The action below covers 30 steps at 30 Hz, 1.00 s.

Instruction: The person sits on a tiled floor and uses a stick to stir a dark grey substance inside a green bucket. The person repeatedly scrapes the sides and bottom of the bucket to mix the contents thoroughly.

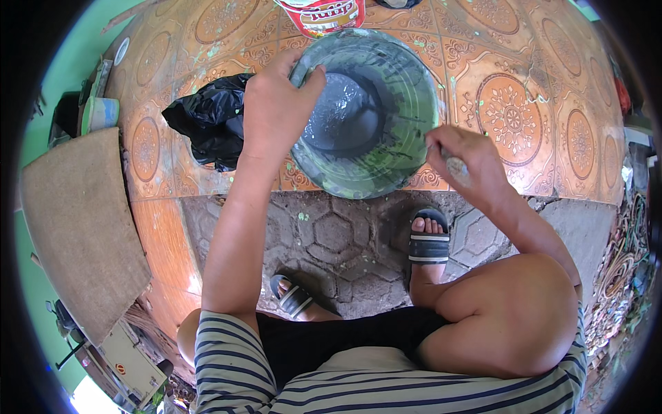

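My left hand grips the upper-left rim of a green plastic bucket, fingers curled over it. Inside is wet grey mixture, with grey smears up the wall. My right hand is closed around a short, grey-stained handle at the bucket's lower-right edge; the tool's far end is hard to make out. A crumpled black plastic bag lies left of the bucket, partly behind my left wrist. A white-and-red container stands just behind the bucket.
The bucket rests on an orange patterned tile step above grey hexagonal paving, where my sandaled feet are. At left are a brown mat, a pale tub and a green wall. Coiled cords and debris line the right side.
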Each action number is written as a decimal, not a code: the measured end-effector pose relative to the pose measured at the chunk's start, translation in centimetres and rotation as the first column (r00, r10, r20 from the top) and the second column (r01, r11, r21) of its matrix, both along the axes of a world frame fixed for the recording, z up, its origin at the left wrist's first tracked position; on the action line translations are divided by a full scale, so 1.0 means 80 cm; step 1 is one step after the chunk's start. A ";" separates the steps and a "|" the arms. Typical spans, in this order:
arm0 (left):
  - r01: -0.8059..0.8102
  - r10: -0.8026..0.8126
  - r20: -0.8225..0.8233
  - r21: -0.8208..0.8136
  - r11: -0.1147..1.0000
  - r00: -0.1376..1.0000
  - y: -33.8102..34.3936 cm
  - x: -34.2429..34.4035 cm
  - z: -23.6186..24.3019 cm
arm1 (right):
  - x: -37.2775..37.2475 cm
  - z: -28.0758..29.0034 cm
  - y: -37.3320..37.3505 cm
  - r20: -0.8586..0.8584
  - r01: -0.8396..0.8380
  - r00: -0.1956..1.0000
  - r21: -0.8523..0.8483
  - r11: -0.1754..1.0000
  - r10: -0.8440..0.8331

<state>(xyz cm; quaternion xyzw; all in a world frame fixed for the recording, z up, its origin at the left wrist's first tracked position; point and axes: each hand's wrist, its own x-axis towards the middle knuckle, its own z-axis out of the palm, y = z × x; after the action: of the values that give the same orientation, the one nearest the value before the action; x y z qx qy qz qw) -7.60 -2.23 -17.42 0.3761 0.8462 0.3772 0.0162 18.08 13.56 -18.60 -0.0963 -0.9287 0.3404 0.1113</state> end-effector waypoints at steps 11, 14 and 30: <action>0.002 -0.002 0.010 -0.007 1.000 1.000 0.000 0.000 -0.002 | -0.003 0.014 -0.008 0.075 -0.040 0.996 -0.064 0.997 0.045; 0.016 -0.015 0.087 -0.002 1.000 0.996 -0.002 -0.006 -0.004 | -0.007 0.022 -0.017 0.046 0.012 0.999 -0.206 0.978 -0.003; 0.023 -0.023 0.049 0.004 1.000 0.999 0.004 0.000 0.001 | -0.013 0.018 0.012 0.064 0.104 0.993 -0.114 0.988 -0.097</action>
<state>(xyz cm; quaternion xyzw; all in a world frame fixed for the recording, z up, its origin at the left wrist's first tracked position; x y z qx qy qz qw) -7.60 -1.89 -17.35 0.3765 0.8403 0.3878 0.0406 17.07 14.49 -17.18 -0.1593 -0.9038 0.3855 0.0955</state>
